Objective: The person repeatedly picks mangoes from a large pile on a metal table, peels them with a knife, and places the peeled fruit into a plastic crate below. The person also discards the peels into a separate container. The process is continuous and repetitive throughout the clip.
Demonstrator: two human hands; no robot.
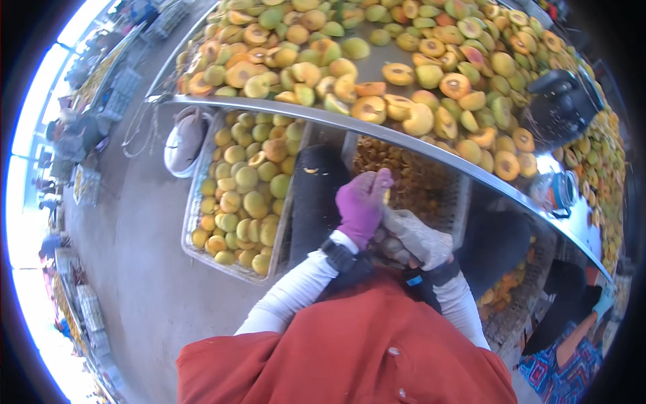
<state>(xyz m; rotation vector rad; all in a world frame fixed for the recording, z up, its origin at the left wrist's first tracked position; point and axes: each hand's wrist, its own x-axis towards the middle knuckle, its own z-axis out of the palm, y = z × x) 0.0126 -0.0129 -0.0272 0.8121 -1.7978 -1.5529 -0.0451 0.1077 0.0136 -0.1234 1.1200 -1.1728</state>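
Observation:
My left hand [359,208], in a purple glove, is raised above a plastic crate [460,202] of brown fruit stones [383,159]. A small yellow piece of fruit [386,196] shows at its fingers, mostly hidden. Close against it is my right hand [420,239], in a pale grey, soiled glove with the fingers curled; whether it grips a tool or the fruit is hidden. Beyond both hands, halved yellow stone fruit [455,86] covers a metal-edged table [303,112].
Whole stone fruit [247,177] fills a white crate [189,237] at left, beside a light shoe-like item [185,144]. A dark container [562,108] and a jar [561,191] stand on the table. A co-worker's gloved hand [603,301] is at lower right. Concrete floor [136,242] lies left.

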